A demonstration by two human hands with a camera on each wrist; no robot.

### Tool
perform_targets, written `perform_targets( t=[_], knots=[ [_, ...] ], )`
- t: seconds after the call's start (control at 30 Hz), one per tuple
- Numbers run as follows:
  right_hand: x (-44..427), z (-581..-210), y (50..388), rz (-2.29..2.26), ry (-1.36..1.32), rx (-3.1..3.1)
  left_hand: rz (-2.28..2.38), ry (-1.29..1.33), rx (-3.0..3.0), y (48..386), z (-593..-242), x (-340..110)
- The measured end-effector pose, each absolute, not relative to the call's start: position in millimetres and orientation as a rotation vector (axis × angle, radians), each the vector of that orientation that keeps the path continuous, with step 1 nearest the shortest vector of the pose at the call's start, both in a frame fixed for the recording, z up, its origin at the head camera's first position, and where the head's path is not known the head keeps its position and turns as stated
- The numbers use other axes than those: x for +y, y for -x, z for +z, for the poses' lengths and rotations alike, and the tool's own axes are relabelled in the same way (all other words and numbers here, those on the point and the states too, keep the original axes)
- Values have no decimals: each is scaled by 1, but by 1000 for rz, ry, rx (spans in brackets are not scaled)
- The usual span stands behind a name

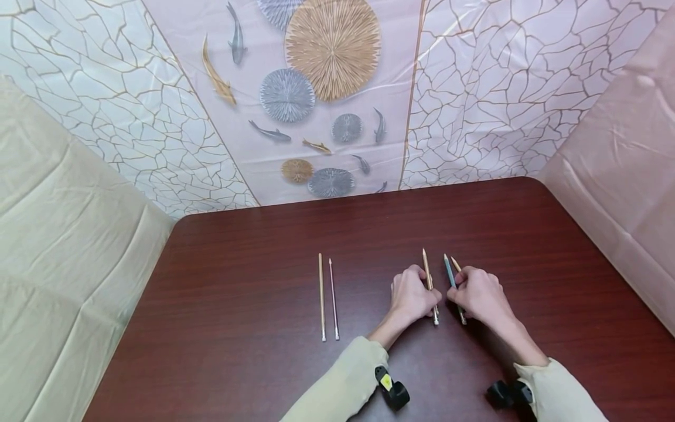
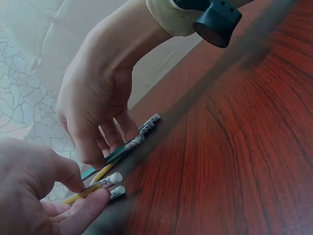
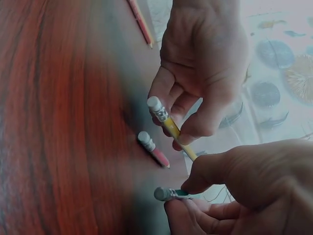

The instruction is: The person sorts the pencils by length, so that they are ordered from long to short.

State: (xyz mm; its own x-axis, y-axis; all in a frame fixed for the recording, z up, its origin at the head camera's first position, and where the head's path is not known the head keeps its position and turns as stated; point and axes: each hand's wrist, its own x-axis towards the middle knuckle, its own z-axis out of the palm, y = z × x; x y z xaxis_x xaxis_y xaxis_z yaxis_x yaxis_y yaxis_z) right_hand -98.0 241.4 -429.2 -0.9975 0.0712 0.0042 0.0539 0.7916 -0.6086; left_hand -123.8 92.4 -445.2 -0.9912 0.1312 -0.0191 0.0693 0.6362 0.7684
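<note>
My left hand [image 1: 413, 293] pinches a yellow pencil [image 1: 427, 269] between thumb and fingers, its white eraser end toward me. Just beside it, a second white eraser tip [image 2: 118, 191] shows in the left wrist view. In the right wrist view a pink pencil [image 3: 159, 155] lies near the left hand. A teal pencil [image 1: 449, 271] is pinched by my right hand [image 1: 480, 293]. Another pencil with a yellowish tip [image 1: 456, 263] sticks out past the right fingers; whether they grip it too is hidden. Several eraser ends [image 2: 149, 126] cluster under that hand.
To the left, a tan pencil [image 1: 321, 296] and a thinner pink pencil [image 1: 334, 302] lie side by side on the dark red-brown table [image 1: 237, 305]. Patterned cloth [image 1: 337, 140] hangs behind the far edge, with plain cloth [image 1: 58, 234] at the left side.
</note>
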Motion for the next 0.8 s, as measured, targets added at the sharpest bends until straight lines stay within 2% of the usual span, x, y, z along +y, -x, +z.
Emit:
perform_targets(
  t=[0.8],
  knots=[
    [218, -423, 97, 1456, 82, -2869, 1332, -174, 2787, 124, -440, 58]
  ],
)
